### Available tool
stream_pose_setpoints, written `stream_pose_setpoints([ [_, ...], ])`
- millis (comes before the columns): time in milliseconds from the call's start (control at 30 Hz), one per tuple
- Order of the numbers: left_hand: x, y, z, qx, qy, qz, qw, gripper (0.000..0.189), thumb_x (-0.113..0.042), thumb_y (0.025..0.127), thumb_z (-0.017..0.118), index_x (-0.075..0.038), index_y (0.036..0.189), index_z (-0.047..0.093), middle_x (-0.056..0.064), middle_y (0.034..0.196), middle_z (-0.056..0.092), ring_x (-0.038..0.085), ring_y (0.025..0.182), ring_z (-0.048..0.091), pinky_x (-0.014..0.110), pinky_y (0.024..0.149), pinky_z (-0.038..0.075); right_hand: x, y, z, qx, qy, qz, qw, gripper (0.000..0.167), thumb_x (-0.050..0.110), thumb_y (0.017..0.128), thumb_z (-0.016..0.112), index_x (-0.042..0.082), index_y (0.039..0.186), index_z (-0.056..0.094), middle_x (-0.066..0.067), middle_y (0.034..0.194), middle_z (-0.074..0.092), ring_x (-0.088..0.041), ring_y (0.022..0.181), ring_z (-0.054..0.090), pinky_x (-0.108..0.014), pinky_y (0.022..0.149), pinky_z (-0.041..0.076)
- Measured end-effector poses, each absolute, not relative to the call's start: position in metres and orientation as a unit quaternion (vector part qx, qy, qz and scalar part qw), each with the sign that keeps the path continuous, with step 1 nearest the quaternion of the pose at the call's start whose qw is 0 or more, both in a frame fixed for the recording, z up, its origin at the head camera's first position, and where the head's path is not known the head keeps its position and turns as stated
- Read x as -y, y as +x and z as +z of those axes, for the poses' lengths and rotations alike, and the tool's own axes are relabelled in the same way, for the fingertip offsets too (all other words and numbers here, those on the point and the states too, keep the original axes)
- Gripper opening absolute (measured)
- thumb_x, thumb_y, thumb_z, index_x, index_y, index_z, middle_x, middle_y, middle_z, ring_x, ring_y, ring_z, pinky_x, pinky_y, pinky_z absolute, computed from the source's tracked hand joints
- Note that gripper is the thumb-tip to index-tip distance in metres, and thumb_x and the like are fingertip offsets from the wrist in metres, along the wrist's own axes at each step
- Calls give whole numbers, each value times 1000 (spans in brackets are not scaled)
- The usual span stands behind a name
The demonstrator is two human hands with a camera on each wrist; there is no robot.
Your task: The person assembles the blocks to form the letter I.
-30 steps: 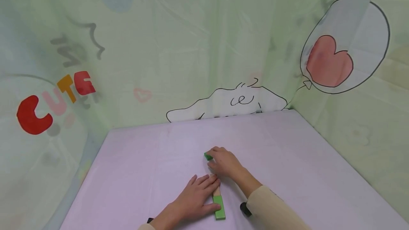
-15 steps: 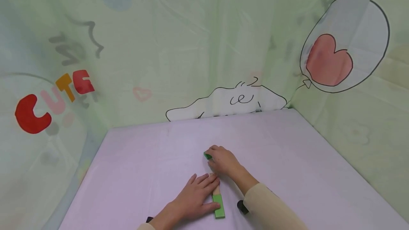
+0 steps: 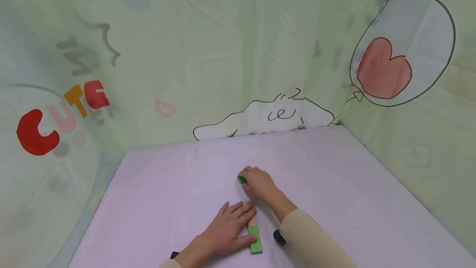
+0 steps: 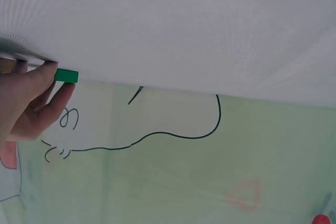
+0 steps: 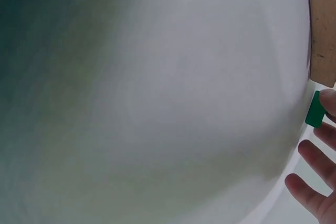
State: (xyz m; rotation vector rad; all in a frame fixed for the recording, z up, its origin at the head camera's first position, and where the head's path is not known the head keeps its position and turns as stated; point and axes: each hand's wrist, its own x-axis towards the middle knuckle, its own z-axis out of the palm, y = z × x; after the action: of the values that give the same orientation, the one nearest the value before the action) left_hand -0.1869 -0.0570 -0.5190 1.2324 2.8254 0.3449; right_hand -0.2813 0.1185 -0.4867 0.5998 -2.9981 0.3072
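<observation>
Since the earlier frames, the right hand [image 3: 259, 184] has edged slightly toward 12 o'clock, its thumb has come in against the green block [image 3: 241, 179], and its sleeve [image 3: 312, 239] has slid toward 11. The left hand [image 3: 230, 226] has stayed about where it was.

The right hand grasps the green block, pinching it between thumb and fingertips; the block juts out at the hand's 10 o'clock, near the middle of the table [image 3: 167, 185]. The left hand lies with fingers spread, grasping nothing: its fingertips rest on the wood block [image 3: 253, 221], its thumb on the lime block [image 3: 255, 240]. The lime block meets the wood block's 6 o'clock end.

Around the table hangs a pale sheet [image 3: 215, 53], with a balloon [image 3: 420, 40] drawn at 2 o'clock and colored letters [image 3: 77, 99] at 9 to 10.
</observation>
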Motion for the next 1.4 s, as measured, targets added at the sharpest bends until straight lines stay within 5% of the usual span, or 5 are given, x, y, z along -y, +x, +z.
stream_pose_setpoints([
  [400, 56, -186, -516, -912, 392, 115, 28, 79, -71, 102, 36, -22, 163, 34, -6, 170, 31, 24, 154, 36, 64, 118, 32, -120, -283, -487, 976, 188, 98, 56, 27, 9, 91, 77, 10, 118, 75, -5, 111, 74, -23, 101, 70, -40, 89, 58],
  [1400, 57, -187, -516, -914, 389, 110, 26, 79, -71, 102, 36, -22, 163, 34, -7, 171, 29, 24, 154, 36, 64, 118, 32, -130, -271, -480, 969, 183, 151, 62, 29, 10, 93, 76, 11, 122, 75, -4, 122, 73, -26, 116, 68, -43, 99, 56],
])
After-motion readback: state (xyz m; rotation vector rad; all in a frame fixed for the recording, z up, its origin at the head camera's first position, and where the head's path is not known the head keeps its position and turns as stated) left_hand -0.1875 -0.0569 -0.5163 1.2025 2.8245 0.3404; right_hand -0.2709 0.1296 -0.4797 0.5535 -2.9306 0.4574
